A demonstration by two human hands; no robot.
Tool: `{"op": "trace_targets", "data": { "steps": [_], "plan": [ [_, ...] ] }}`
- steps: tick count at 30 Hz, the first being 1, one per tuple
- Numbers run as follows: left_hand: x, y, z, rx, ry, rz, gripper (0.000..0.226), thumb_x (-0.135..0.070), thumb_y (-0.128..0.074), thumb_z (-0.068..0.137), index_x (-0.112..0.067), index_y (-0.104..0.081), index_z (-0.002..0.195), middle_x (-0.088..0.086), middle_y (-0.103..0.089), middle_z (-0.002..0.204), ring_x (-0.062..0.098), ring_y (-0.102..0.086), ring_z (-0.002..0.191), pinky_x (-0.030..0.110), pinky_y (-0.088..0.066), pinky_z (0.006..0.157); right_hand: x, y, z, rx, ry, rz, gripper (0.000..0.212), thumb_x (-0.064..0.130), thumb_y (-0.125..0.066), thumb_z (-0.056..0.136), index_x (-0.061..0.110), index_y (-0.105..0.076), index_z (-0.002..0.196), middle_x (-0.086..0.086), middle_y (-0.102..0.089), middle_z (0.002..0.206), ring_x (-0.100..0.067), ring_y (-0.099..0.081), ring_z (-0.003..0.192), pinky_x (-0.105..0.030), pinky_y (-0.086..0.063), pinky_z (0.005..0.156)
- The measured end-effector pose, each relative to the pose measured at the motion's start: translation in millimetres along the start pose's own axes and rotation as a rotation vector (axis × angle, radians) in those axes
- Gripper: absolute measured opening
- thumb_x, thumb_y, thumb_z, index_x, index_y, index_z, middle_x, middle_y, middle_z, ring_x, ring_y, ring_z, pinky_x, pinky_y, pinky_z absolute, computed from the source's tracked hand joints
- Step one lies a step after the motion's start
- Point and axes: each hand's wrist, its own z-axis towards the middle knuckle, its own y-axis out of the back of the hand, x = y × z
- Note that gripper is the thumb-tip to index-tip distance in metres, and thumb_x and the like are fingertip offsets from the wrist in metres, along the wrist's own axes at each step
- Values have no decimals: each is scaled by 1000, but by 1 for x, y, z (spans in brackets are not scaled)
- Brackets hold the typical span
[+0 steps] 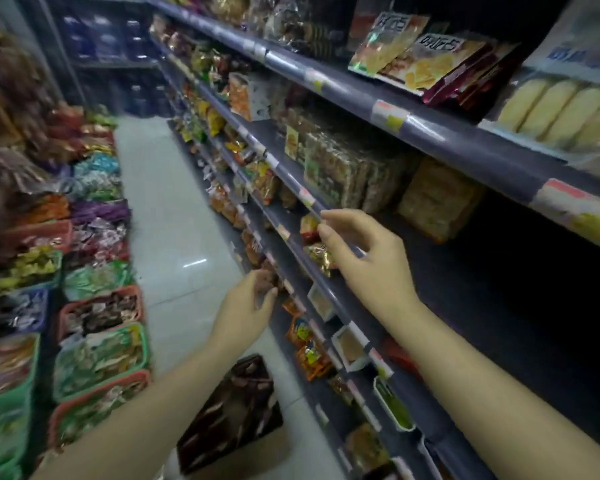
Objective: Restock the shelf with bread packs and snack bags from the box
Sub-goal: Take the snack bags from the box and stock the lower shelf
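A cardboard box (257,457) sits on the floor below my arms, filled with dark brown snack bags (234,408). My right hand (364,252) hovers with relaxed fingers over the front edge of the middle shelf (329,294) and holds nothing. Behind it, that shelf carries a pale bread pack (437,199) and clear packs of brown snacks (343,169). Lower and further left, my left hand (248,304) hangs with loosely curled fingers in front of the lower shelf rail, empty as far as I can tell.
The shelving runs along the right, with small snack bags (309,351) and white trays (350,348) on lower levels and yellow rolls (561,109) above. Baskets of sweets (101,355) line the left side. A tiled aisle (167,220) lies between.
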Motion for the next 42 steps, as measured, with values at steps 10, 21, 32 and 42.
{"op": "trace_targets", "data": {
  "steps": [10, 21, 32, 42],
  "plan": [
    [198, -17, -34, 84, 446, 87, 30, -21, -56, 92, -15, -56, 121, 7, -67, 112, 24, -62, 104, 28, -45, 84, -145, -213, -22, 209, -528, 331, 23, 23, -61, 91, 20, -63, 114, 10, -67, 101, 5, -62, 93, -14, -48, 81],
    [368, -63, -61, 227, 653, 105, 43, -24, -56, 93, -16, -46, 134, 0, -56, 132, 17, -56, 117, 17, -37, 85, -315, -345, -102, 483, -798, 184, 31, 15, -63, 89, 26, -59, 117, 6, -67, 106, -5, -63, 99, -21, -51, 88],
    [471, -182, -81, 230, 891, -109, 41, -21, -60, 91, -16, -49, 130, -1, -57, 129, 11, -53, 118, 18, -38, 96, -485, -408, -146, 668, -755, -78, 36, 19, -66, 87, 17, -59, 122, 1, -65, 113, -12, -60, 102, -11, -42, 84],
    [594, -310, -88, 227, 1036, -126, 45, -22, -66, 87, -17, -54, 130, 0, -56, 127, 13, -53, 117, 24, -43, 97, -663, -482, -173, 703, -703, -315, 36, 18, -66, 86, 11, -59, 121, -6, -64, 115, -19, -59, 103, -28, -45, 82]
  ]
}}
